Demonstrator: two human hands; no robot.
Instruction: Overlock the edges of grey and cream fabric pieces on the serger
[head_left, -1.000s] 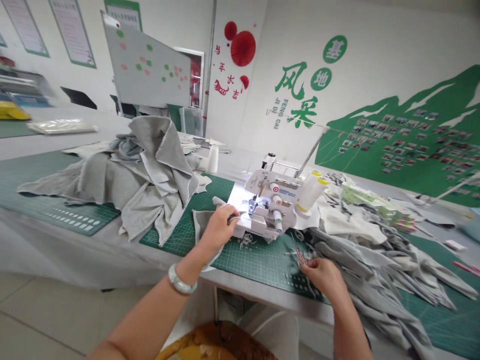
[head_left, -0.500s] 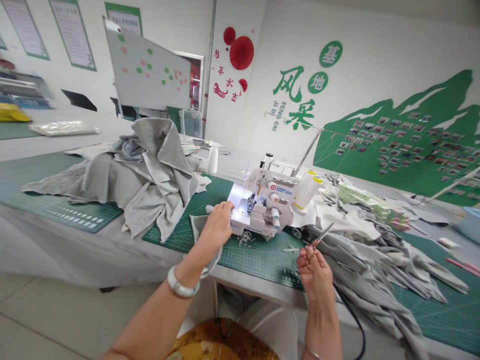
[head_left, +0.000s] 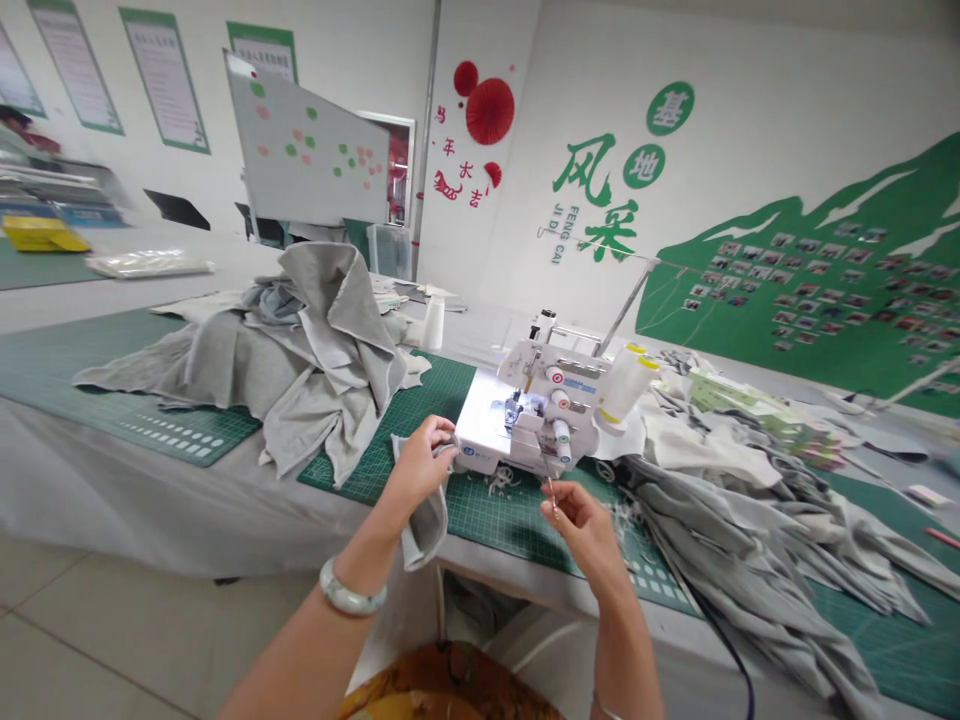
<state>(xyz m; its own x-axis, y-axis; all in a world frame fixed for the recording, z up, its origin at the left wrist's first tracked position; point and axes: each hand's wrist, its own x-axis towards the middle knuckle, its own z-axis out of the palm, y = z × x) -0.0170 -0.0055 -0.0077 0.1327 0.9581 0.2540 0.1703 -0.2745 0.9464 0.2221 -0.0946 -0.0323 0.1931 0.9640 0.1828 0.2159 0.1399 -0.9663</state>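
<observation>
My left hand [head_left: 421,462] is closed at the left front corner of a white overlock sewing machine [head_left: 480,452]. Its fingers pinch a grey fabric piece [head_left: 426,535] with pale edges, which hangs over the table's front edge. In front of the machine, my right hand [head_left: 585,525] is closed on a slim, pointed metal tool that looks like small scissors [head_left: 551,488], the tip upward near the machine's front. Fingers hide part of its handle. The machine's lamp lights its needle area.
A heap of grey fabric [head_left: 217,350] lies left on a green cutting mat [head_left: 371,455]. More grey and white cloth [head_left: 720,530] is piled right, beside thread cones [head_left: 630,385]. Trimmed scraps [head_left: 501,482] lie before the machine. A black cable [head_left: 739,650] runs down at right.
My right hand has moved left with the scissors, toward the machine's front, and the blade now points up. My left hand has shifted slightly down and left off the machine's bed; more of the fabric shows.
</observation>
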